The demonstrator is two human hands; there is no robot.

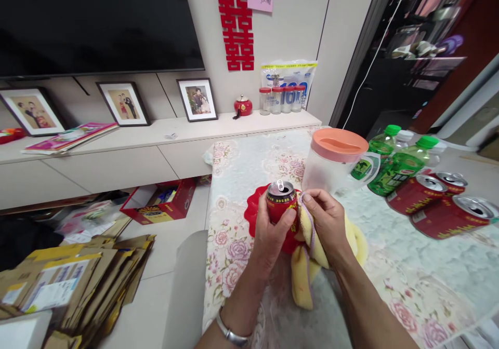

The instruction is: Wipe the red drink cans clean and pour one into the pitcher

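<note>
My left hand [271, 235] is wrapped round a red drink can [277, 206], which stands upright with its top opened and the pull tab raised. Close against the can's right side, my right hand [325, 222] pinches a yellow cloth [303, 279] with a purple edge. Part of the cloth hangs down between my arms, and another part shows behind my right wrist. Below the can is a red scalloped dish [252, 211], mostly hidden by my hands.
A plastic pitcher [322, 175] with an orange lid stands just beyond my right hand. To the right are green-capped bottles [403, 167] and several red cans [448, 222]. A flowered tablecloth [230, 245] covers the table. Flattened cardboard [105, 276] lies on the floor at left.
</note>
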